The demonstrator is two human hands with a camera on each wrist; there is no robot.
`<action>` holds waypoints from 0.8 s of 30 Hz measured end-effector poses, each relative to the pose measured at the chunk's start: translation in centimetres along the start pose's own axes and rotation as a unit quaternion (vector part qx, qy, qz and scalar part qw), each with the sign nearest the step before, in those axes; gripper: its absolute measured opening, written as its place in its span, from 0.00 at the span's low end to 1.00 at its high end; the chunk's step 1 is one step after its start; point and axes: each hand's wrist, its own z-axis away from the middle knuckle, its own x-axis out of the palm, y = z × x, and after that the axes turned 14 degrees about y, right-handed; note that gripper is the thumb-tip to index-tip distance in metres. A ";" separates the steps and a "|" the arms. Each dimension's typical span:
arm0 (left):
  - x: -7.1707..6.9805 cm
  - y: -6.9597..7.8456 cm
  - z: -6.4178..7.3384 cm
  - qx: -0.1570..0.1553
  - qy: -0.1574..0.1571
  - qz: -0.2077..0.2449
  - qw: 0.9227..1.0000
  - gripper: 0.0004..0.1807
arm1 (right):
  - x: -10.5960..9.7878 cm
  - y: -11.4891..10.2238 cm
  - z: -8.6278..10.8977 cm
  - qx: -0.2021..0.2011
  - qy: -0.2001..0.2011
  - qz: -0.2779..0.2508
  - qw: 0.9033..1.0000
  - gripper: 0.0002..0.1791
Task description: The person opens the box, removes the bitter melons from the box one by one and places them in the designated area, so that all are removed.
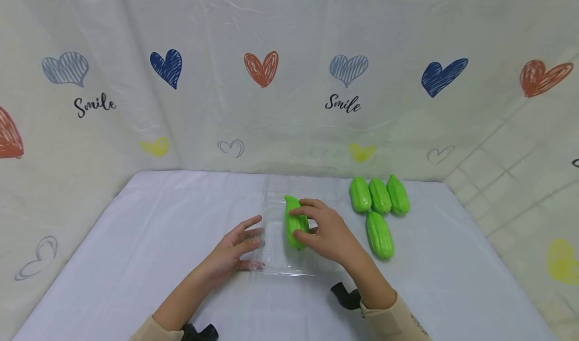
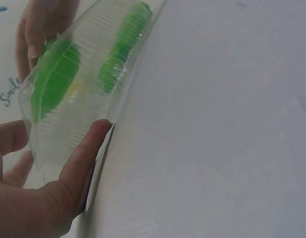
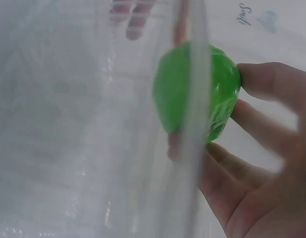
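Over a clear plastic box (image 1: 282, 263), my right hand (image 1: 326, 229) holds a bright green, ridged, fruit-like piece with a pointed tip (image 1: 294, 225). Thumb and fingers pinch it from its right side. In the right wrist view the green piece (image 3: 225, 94) shows partly through the box wall, with the fingertips against it. My left hand (image 1: 228, 255) rests at the box's left side, its fingers spread and fairly straight, touching the wall. The left wrist view has one finger (image 2: 86, 158) lying along the plastic. Whether the held piece touches the box floor, I cannot tell.
Several more green pieces (image 1: 380, 235) lie on the white-covered table (image 1: 158, 240) to the right of the box. Behind the table hangs a white sheet (image 1: 289, 24) with printed hearts. Black wrist mounts (image 1: 347, 297) sit near both sleeves.
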 end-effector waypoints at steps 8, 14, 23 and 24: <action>0.1 0.3 -0.2 0.007 -0.007 -0.005 1.000 0.35 | -1.8 0.3 -0.5 0.007 0.021 -0.006 1.000 0.23; 0.0 0.0 0.0 0.004 -0.007 -0.001 1.000 0.37 | -2.2 0.5 -0.5 0.005 0.019 -0.015 1.000 0.23; 0.0 -0.2 -0.1 0.017 -0.011 0.003 1.000 0.35 | -3.1 0.7 -0.4 0.006 0.040 -0.007 0.999 0.22; 0.0 -0.3 0.0 0.016 -0.009 0.002 1.000 0.35 | -3.2 0.7 -0.3 0.005 0.042 -0.007 0.999 0.22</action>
